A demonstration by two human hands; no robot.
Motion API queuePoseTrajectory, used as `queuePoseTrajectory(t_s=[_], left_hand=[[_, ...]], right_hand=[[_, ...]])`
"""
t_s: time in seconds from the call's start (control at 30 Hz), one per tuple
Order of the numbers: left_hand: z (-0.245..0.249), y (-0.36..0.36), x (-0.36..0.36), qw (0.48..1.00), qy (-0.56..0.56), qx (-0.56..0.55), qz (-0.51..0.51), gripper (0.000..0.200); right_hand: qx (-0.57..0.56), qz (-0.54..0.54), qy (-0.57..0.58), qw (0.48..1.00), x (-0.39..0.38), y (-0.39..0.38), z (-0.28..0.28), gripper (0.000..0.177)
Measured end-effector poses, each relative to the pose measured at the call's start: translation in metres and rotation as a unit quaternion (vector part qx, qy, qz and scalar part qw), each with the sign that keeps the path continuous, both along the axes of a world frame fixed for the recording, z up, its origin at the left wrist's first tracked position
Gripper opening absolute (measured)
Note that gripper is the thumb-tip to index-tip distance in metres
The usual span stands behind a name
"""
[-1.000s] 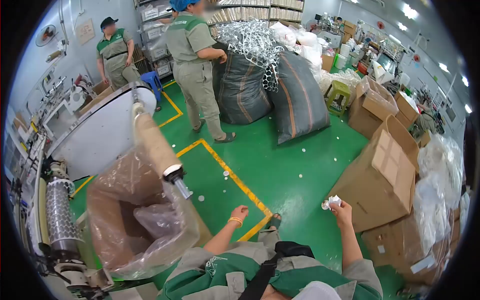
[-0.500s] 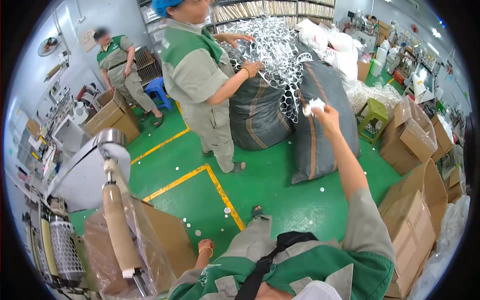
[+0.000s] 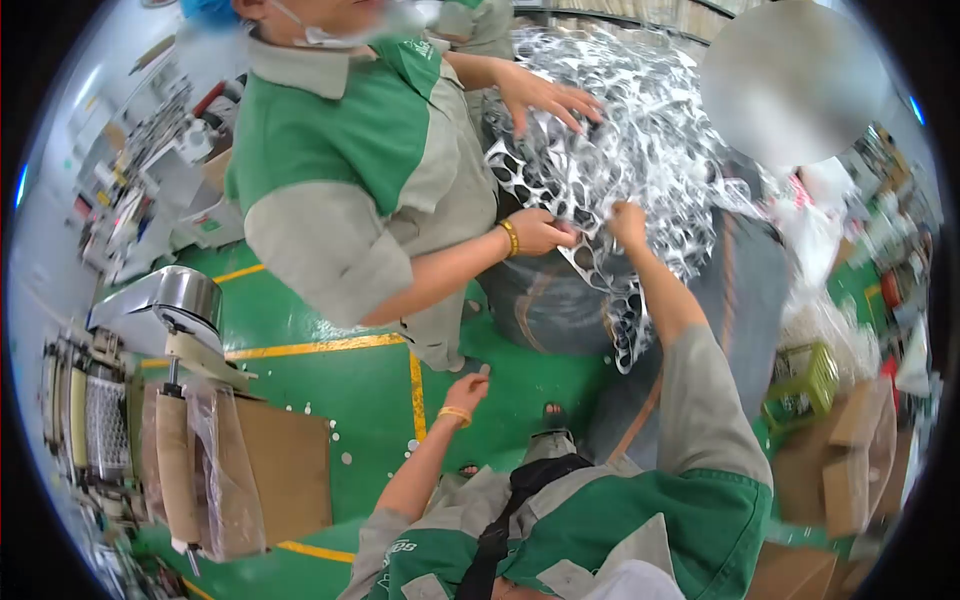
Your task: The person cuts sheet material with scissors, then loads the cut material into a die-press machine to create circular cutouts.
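A big tangled heap of white and silvery scrap strips, punched with round holes, bulges from the top of a dark grey woven sack. At the near side of this heap is my right hand, its fingers closed against the strips; what lies inside them is hidden. My left hand hangs low over the green floor, curled closed, with nothing showing in it. A co-worker's two hands also touch the heap: one hand rests spread on top, the other hand grips a strip close to mine.
A co-worker stands close at the left of the sack. Another grey sack leans at the right, near a green stool. At lower left stand a machine roller and a cardboard box. More boxes are at right.
I have come closer to the sack. My right hand, which held out a crumpled white piece, is now against the heap, and that piece no longer shows. The co-worker has turned towards me.
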State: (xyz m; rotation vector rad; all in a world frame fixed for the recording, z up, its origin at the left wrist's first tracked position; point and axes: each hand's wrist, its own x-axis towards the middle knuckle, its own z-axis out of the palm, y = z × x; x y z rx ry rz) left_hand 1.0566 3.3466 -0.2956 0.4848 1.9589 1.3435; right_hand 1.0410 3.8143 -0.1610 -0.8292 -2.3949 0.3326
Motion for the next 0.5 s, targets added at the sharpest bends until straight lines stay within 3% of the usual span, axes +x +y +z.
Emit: queuePoseTrajectory(t_s=[0.03, 0.07, 0.1, 0.13, 0.17, 0.2, 0.33, 0.43, 0.47, 0.5], left_hand=[[0.015, 0.037, -0.011, 1.0, -0.009, 0.01, 0.018, 0.028], [0.024, 0.073, -0.024, 1.0, -0.002, 0.015, 0.025, 0.029], [0.028, 0.104, -0.025, 0.999, -0.004, 0.016, 0.028, 0.029], [0.034, 0.132, -0.026, 0.999, 0.005, 0.022, 0.026, 0.029], [0.04, 0.16, -0.027, 0.999, 0.015, 0.028, 0.024, 0.029], [0.05, 0.18, -0.028, 0.999, 0.037, 0.03, 0.022, 0.029], [0.055, 0.191, -0.019, 0.995, 0.07, -0.04, 0.065, 0.03], [0.035, 0.169, -0.004, 0.987, 0.078, -0.137, 0.027, 0.034], [0.03, 0.156, 0.003, 0.985, 0.068, -0.149, 0.058, 0.034], [0.026, 0.14, 0.013, 0.981, 0.057, -0.163, 0.09, 0.034]], right_hand=[[0.018, 0.096, -0.074, 0.992, -0.022, 0.01, -0.027, 0.01], [0.022, 0.104, -0.127, 0.986, -0.039, 0.008, -0.045, 0.014], [0.14, 0.156, -0.218, 0.953, -0.049, 0.014, -0.065, 0.017], [0.218, 0.215, -0.204, 0.93, -0.044, 0.015, -0.061, 0.014], [0.183, 0.246, -0.328, 0.894, -0.062, 0.03, -0.078, 0.015], [0.28, 0.299, -0.384, 0.828, -0.065, 0.04, -0.085, 0.016], [0.097, 0.355, -0.541, 0.756, -0.092, 0.032, -0.099, 0.029], [-0.027, 0.406, -0.604, 0.685, -0.104, 0.045, -0.118, 0.036], [0.083, 0.503, -0.604, 0.613, -0.108, 0.049, -0.1, 0.037], [0.043, 0.498, -0.594, 0.63, -0.107, 0.059, -0.106, 0.039]])
